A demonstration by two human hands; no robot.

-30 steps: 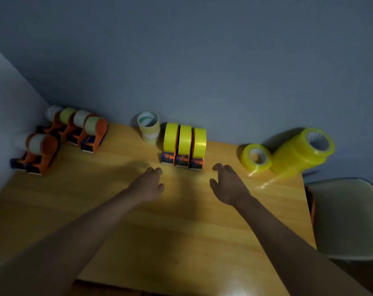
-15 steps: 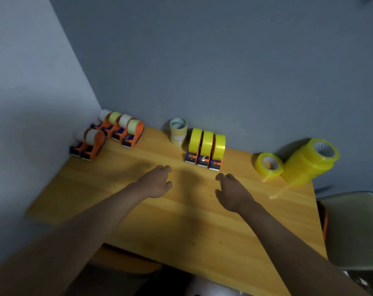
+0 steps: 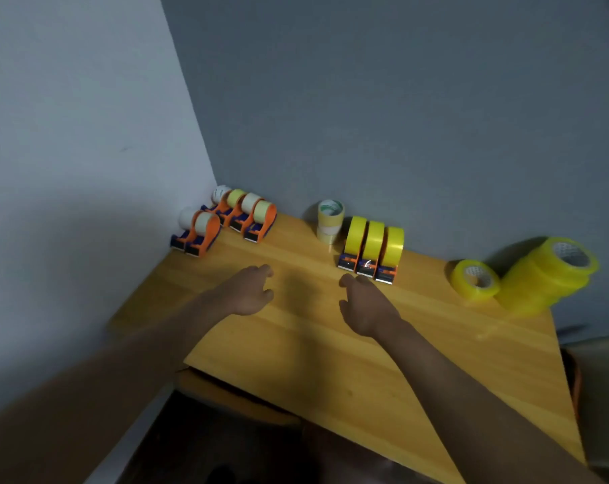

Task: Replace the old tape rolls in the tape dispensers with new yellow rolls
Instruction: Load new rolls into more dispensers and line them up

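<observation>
Three dispensers with bright yellow rolls (image 3: pixel 372 246) stand side by side at the back middle of the wooden table (image 3: pixel 313 351). Several orange dispensers with pale old rolls (image 3: pixel 233 220) sit in the back left corner. A stack of new yellow rolls (image 3: pixel 549 274) lies tilted at the back right, with one loose yellow roll (image 3: pixel 474 280) beside it. Two pale rolls (image 3: pixel 330 220) are stacked left of the yellow dispensers. My left hand (image 3: pixel 249 291) hovers over the table, fingers loosely curled, holding nothing. My right hand (image 3: pixel 365 305) hangs just in front of the yellow dispensers, empty.
Grey walls meet at the back left corner. A pale chair (image 3: pixel 599 396) stands off the table's right edge. The table's near left edge drops to a dark floor (image 3: pixel 208 448).
The view has swung left and pulled back, showing more of the left wall. Both hands have stayed over the table middle, with the right hand now closer to the yellow dispensers.
</observation>
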